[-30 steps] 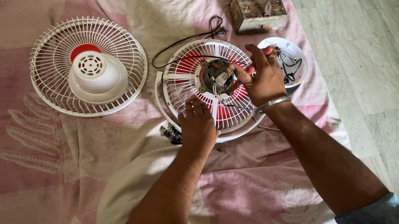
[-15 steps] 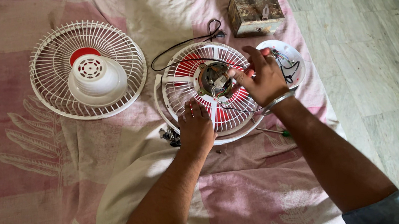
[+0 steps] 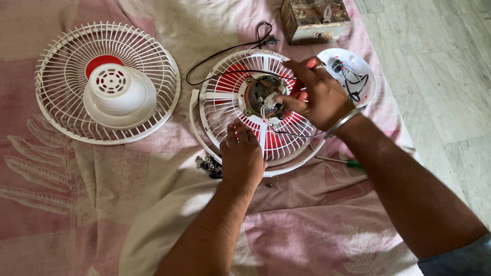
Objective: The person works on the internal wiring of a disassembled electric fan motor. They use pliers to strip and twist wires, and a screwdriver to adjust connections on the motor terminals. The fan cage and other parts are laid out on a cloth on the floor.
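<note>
A white fan grille with red blades behind it lies on a pink and cream cloth. A bare metal motor with thin wires sits at its centre. My right hand, a metal bangle on its wrist, pinches the wires at the motor's right side. My left hand presses flat on the grille's near rim, fingers together. A second white grille with a white motor cover resting in it lies to the left, out of reach of either hand.
A rusty metal box stands at the back. A round white cap with wires lies behind my right hand. A black cord curls behind the fan. Small screws and a green-handled screwdriver lie by the rim. Stone floor on the right.
My right hand has slid from the grille's right edge in to the motor's wires. The left hand has stayed on the near rim.
</note>
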